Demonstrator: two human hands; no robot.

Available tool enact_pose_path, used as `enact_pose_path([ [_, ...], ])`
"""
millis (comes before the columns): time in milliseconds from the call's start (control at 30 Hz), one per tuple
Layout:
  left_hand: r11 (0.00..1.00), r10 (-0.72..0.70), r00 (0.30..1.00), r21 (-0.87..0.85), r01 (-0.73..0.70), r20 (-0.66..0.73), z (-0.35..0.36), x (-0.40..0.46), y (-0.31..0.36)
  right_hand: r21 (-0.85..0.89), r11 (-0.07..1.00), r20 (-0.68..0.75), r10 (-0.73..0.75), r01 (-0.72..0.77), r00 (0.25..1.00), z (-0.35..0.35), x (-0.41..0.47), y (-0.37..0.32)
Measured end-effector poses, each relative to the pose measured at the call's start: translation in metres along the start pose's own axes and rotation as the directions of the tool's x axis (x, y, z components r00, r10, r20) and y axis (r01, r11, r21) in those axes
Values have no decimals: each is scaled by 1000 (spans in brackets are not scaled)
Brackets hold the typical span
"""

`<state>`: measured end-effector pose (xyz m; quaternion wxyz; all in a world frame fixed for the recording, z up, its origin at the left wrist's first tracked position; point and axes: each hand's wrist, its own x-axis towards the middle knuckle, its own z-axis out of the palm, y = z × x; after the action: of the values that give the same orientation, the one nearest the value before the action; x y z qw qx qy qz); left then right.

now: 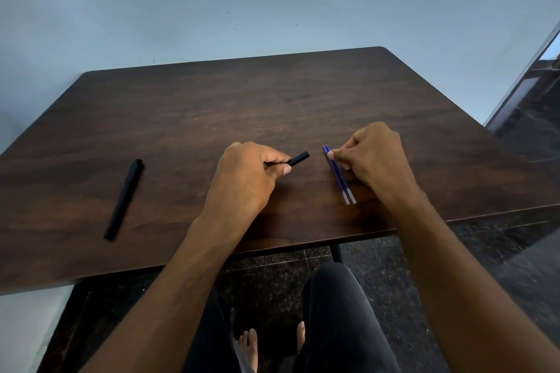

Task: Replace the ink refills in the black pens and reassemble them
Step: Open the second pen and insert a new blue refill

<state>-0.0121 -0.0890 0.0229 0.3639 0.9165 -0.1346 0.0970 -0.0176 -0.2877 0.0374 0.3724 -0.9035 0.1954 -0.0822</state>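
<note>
The two blue refills (339, 175) lie side by side, touching, right of centre in the frame on the dark wooden table (212, 106). They look light and thin, probably springy plastic tubes that would bend if pinched hard at mid-length and would roll away on the smooth top if nudged. The safest hold is a light pinch between thumb and forefinger near one end, lifting one clear of its twin before carrying it. The right hand (375, 157) is set on them now: thumb and forefinger tips rest together on the upper part of the pair, close to the writing points, with the other fingers curled beside them on the table. I cannot tell whether it has one refill or both.

The left hand (245, 179), at the centre of the frame, is clamped around a black pen barrel (298, 158); only its short open end pokes out toward the refills, well clear of them. It is a stiff, matte tube (easy to grip, unlikely to slip), best held as it is, mouth pointing at the incoming refill.

The refills are deep blue for most of their length, with small metal tips at the far end and pale, clear sections at the near end. A second black pen (124, 200) lies whole, slanting, at the left of the frame, apart from everything else.
</note>
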Motion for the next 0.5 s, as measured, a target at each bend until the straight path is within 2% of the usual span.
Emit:
enact_pose_path([
  [267,996,-49,992,71,58,-120,-34,-8,-32,75,986,4,-147,147,989,12,-11,-22],
  [400,979,-140,973,122,164,-186,-51,-12,-47,87,978,54,-197,192,979,20,-15,-38],
  [500,977,-156,953,103,188,-258,-61,-18,-54,102,971,120,-226,214,967,28,-21,-51],
])
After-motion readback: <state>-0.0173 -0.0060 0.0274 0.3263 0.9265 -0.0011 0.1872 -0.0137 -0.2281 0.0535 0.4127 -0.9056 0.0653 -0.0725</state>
